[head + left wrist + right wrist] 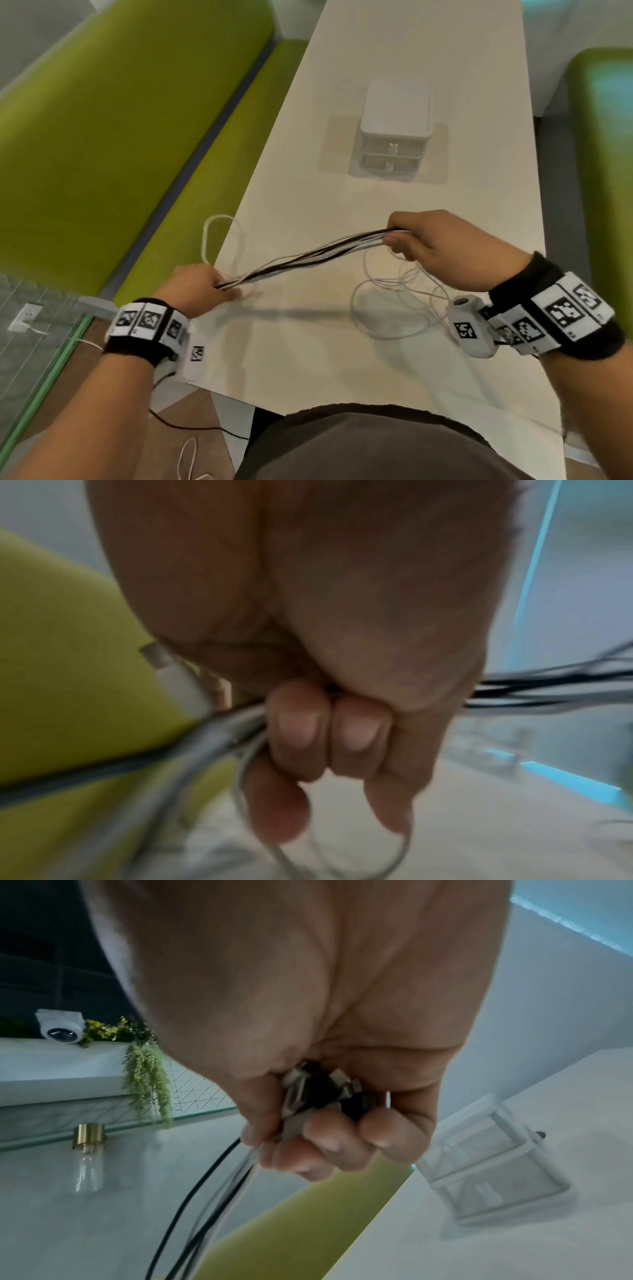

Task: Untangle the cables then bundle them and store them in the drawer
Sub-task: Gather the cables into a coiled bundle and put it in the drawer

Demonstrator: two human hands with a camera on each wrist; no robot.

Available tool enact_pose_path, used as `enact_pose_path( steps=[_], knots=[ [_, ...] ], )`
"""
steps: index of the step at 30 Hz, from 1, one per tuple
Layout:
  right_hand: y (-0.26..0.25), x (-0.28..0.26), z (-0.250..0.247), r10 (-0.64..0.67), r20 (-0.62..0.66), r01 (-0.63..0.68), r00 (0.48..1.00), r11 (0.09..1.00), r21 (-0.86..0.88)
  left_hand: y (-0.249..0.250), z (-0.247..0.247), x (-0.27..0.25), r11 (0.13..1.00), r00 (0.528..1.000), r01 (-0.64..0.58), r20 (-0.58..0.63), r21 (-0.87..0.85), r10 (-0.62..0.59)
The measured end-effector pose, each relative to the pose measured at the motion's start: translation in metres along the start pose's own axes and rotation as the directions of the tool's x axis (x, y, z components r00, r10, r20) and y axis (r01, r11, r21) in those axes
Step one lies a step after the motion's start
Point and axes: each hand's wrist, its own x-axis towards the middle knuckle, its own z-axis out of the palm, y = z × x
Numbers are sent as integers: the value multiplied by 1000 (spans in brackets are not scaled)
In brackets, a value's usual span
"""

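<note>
Slack white cable loops [219,236] trail past the table's left edge, beside the left hand [195,284], whose curled fingers [298,729] clamp one end of the black-and-white cable bundle [308,257]. The bundle's long axis runs rightward and slightly up above the white tabletop [445,85] to the right hand [442,246], fisted around the gathered plugs. Straight ahead, well apart, stands the closed white two-drawer box [394,137], nearer the right hand.
</note>
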Motion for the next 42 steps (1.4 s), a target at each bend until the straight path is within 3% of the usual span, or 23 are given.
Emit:
enact_pose_path(
  steps=[4,7,9,12,13,16,19,21,24,26,28,31,33,36,39,42],
  knots=[
    [3,1,-2,17,28,-17,999,1000,3,-46,-22,17,903,965,258,-133,344,-225],
    [-2,7,8,-3,46,4,999,1000,-13,-64,-37,33,863,914,389,-250,324,-318],
    [1,9,9,11,16,-11,1000,1000,-9,-66,-39,38,935,919,318,-293,158,-263],
    [11,6,0,61,-40,-61,997,998,-4,-52,-28,34,993,985,99,-132,-60,-107],
    [15,4,-3,76,-43,-76,996,997,-8,-45,-24,31,990,991,58,-110,-130,-73],
    [21,-1,-7,96,-39,-97,995,995,-26,-29,-14,24,960,972,-95,-232,-263,32],
    [23,-3,-7,108,-47,-110,993,993,-37,-19,-17,15,892,983,-134,-171,-431,65],
    [22,-3,-7,111,-47,-113,993,993,-42,-12,-27,6,898,978,-131,-202,-419,49],
    [19,-1,-5,91,-51,-93,995,995,-47,-5,-34,9,979,935,-103,-353,-177,35],
    [15,0,-5,77,-55,-80,996,996,-46,4,-32,13,976,905,-181,-410,-122,116],
    [10,2,-6,60,-69,-63,996,997,-41,13,-25,21,944,884,-312,-396,-102,250],
    [6,0,-9,17,-103,-21,995,999,-41,32,-16,25,905,912,-386,-219,-176,346],
    [9,-2,-14,22,-124,-32,992,996,-79,36,-6,29,928,946,-321,-104,-188,306],
    [23,-7,-26,105,-173,-129,979,983,-134,26,-6,33,971,970,-214,-139,-110,198],
    [35,-15,-38,170,-198,-196,965,973,-121,4,-10,33,1000,998,-10,-54,-19,9],
    [33,-17,-36,193,-147,-211,970,971,-116,-19,-19,34,965,994,91,43,244,-105]
  ],
)
